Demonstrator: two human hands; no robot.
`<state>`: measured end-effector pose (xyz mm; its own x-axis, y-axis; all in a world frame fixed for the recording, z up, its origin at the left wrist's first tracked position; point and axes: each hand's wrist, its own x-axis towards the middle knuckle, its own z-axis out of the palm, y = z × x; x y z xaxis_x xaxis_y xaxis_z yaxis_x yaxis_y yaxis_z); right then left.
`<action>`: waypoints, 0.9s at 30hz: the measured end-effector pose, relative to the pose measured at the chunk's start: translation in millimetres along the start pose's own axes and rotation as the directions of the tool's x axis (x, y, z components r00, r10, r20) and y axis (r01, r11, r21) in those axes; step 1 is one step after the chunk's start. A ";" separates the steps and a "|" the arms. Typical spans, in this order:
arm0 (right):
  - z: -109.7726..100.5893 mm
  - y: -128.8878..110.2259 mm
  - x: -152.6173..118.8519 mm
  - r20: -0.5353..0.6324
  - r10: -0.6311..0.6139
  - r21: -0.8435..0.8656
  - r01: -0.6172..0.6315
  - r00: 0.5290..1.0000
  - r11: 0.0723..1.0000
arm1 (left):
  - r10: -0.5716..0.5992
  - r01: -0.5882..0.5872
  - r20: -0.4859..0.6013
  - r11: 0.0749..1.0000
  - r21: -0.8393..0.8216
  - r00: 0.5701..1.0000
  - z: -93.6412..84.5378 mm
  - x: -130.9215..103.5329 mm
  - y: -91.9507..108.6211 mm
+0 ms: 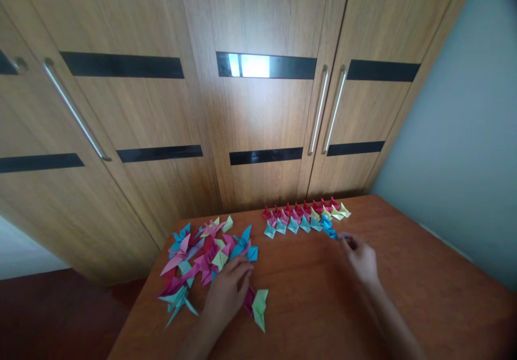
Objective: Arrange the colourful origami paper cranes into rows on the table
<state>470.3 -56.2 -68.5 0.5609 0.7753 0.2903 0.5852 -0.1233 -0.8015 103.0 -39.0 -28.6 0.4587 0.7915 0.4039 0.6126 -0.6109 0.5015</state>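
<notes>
A loose pile of folded paper cranes (208, 255) in pink, blue, green and red lies on the left of the brown table (299, 301). My left hand (230, 290) is over the pile's right side, fingers curled beside a blue crane (243, 245); what they hold, if anything, is hidden. Toward the back right, several folded pieces stand in rows: red (306, 208), pink (284, 218), yellow (340, 212) and light blue (293, 225). My right hand (357, 255) pinches a blue folded piece (341, 237) near darker blue pieces (328, 226) at the front row's right end.
A wooden wardrobe (258, 118) with metal handles (319, 110) rises directly behind the table. A pale wall (456, 161) runs along the right side. A light green folded piece (260, 309) lies right of my left hand, near a dark pink one (249, 301).
</notes>
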 end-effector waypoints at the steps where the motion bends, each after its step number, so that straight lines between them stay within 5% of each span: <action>1: -6.0 8.5 10.8 -0.045 0.010 -0.095 -0.014 0.999 0.995 | -0.017 0.017 -0.006 1.000 -0.007 1.000 -1.4 -2.5 -2.6; 8: -6.1 52.1 52.5 0.012 0.114 -0.524 -0.091 0.993 0.847 | -0.088 0.088 -0.040 0.996 -0.019 0.995 -5.4 -6.3 -8.2; 17: 16.6 50.3 64.2 0.020 0.202 -0.591 -0.152 0.979 0.793 | -0.095 0.094 -0.029 0.995 -0.023 0.995 -3.2 -8.0 -8.2; 27: 19.4 50.4 62.5 0.014 0.181 -0.532 -0.146 0.983 0.834 | -0.137 0.137 -0.007 0.990 0.040 0.991 -8.4 -9.3 -12.3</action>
<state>523.5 -1.9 -100.9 0.6493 0.7488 0.1332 0.7178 -0.5455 -0.4327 85.8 -39.0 -32.1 0.3658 0.8676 0.3368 0.6953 -0.4953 0.5208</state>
